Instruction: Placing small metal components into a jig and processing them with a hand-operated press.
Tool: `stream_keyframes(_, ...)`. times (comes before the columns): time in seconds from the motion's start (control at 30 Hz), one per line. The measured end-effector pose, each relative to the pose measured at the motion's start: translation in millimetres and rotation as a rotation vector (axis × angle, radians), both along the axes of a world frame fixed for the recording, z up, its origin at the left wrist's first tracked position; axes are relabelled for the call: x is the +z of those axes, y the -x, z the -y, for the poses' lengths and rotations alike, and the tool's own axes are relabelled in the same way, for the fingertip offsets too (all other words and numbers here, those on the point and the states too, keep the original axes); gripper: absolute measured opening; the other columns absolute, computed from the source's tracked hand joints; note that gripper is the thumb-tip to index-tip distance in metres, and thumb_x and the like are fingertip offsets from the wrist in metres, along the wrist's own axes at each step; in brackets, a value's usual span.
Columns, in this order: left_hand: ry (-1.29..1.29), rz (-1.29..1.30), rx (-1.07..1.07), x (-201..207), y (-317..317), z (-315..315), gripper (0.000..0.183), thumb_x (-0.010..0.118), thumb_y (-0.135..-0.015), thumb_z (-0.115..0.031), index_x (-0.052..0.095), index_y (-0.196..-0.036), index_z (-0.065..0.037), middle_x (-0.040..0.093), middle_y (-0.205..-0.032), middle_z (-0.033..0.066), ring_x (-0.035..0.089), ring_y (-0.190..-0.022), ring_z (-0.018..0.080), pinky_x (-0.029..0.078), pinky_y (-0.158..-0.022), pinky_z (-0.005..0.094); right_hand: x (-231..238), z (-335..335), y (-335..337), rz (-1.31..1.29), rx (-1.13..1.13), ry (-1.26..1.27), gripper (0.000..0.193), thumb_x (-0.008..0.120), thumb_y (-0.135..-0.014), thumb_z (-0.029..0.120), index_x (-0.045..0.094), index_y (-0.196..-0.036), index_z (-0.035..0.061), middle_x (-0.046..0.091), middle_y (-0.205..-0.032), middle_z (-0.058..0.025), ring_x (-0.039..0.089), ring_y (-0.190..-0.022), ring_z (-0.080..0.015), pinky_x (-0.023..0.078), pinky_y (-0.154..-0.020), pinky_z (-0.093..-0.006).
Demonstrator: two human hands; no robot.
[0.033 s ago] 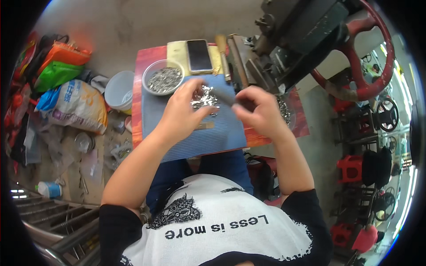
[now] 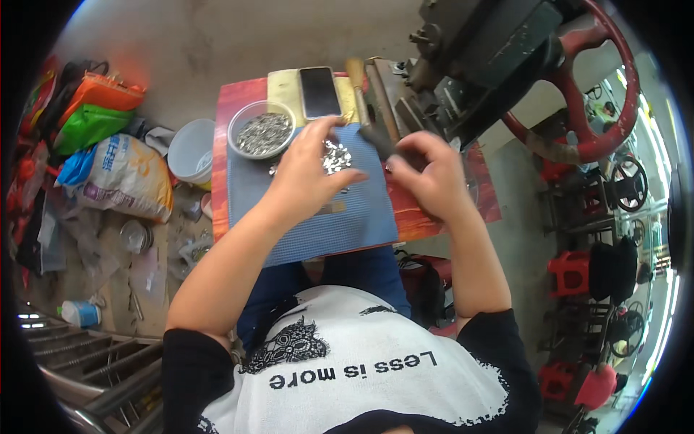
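Observation:
On the blue ribbed mat [image 2: 361, 224] lies a loose pile of small shiny metal pieces [image 2: 337, 158]. My left hand [image 2: 307, 170] curves round the pile's left side, its thumb and fingers spread apart. In my right hand [image 2: 430, 173], to the right of the pile, is a dark, elongated object [image 2: 376, 142], blurred and partly covered by my fingers, so its kind is unclear. A small bright piece [image 2: 390, 167] shows by my right thumb. Beyond my left hand stands a round clear tub [image 2: 233, 137] with many similar metal pieces in it.
A phone [image 2: 319, 92] lies on yellow paper at the table's far side, beside a wooden-handled brush [image 2: 354, 70]. A dark machine with a red handwheel [image 2: 578, 87] rises at the right. A white bucket [image 2: 191, 152] and filled bags [image 2: 123, 177] stand left of the table.
My right hand and the dark object have shifted slightly up and right, away from the pile. My left hand remains beside the pile, thumb further from its fingers.

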State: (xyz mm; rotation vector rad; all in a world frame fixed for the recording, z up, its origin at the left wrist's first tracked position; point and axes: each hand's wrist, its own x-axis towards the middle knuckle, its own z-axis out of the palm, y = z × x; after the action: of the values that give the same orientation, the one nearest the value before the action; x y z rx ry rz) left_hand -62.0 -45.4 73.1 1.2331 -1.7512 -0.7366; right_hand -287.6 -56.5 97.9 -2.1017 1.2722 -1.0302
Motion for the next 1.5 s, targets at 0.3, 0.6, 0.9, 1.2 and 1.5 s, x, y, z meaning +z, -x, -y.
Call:
stream_keyframes(0.3, 0.191, -0.03, -0.087, -17.0, 115.6, 81.6, 0.125, 0.094, -0.056, -0.037, 0.024, -0.151, 0.005, 0.045, -0.14, 0.0273, 0.04, -0.135, 0.0405, 0.033, -0.115, 0.0454, 7.9, 36.6, 40.7, -0.225, -0.442, 0.187, 0.026, 0.073, -0.079, 0.019, 0.069, -0.092, -0.0037, 0.067, -0.087, -0.0219, 0.067, -0.082, -0.0375, 0.053, -0.075, -0.0438)
stream_keyframes(0.6, 0.22, -0.024, 0.005, -26.4, 127.9, 81.1, 0.125, 0.092, -0.058, -0.039, 0.023, -0.151, 0.006, 0.043, -0.141, 0.027, 0.04, -0.135, 0.0413, 0.032, -0.114, 0.0456, 3.7, 55.6, 66.9, -0.137, -0.437, 0.2, 0.027, 0.066, -0.092, 0.024, 0.072, -0.095, -0.0023, 0.069, -0.088, -0.0227, 0.067, -0.083, -0.0397, 0.052, -0.074, -0.0448)
stream_keyframes(0.9, 0.166, 0.0, -0.008, -23.9, 127.8, 78.3, 0.129, 0.093, -0.057, -0.036, 0.017, -0.153, 0.004, 0.042, -0.142, 0.0249, 0.039, -0.136, 0.0397, 0.031, -0.115, 0.0457, -29.8, 89.7, 93.8, 0.122, -0.219, -0.192, 0.033, 0.058, -0.097, 0.031, 0.068, -0.1, -0.0006, 0.068, -0.093, -0.0248, 0.066, -0.092, -0.0442, 0.05, -0.079, -0.0455)
stream_keyframes(1.2, 0.169, 0.058, 0.046, -17.1, 132.4, 77.9, 0.134, 0.096, -0.055, -0.043, 0.017, -0.153, 0.002, 0.042, -0.141, 0.023, 0.037, -0.137, 0.0384, 0.028, -0.116, 0.0463, -23.3, 73.5, 91.5, -0.061, -0.55, 0.077, 0.043, 0.058, -0.097, 0.039, 0.067, -0.104, -0.0027, 0.069, -0.098, -0.0259, 0.066, -0.097, -0.0438, 0.05, -0.083, -0.0464)
stream_keyframes(1.5, 0.205, 0.019, 0.057, -25.7, 130.4, 77.4, 0.136, 0.095, -0.054, -0.045, 0.015, -0.154, 0.002, 0.039, -0.144, 0.0238, 0.034, -0.139, 0.0396, 0.021, -0.119, 0.0491, 3.2, 66.8, 191.1, 0.901, -0.655, 0.736, 0.022, 0.078, -0.086, 0.01, 0.064, -0.094, -0.0047, 0.067, -0.082, -0.0094, 0.067, -0.078, -0.0208, 0.056, -0.079, -0.031)
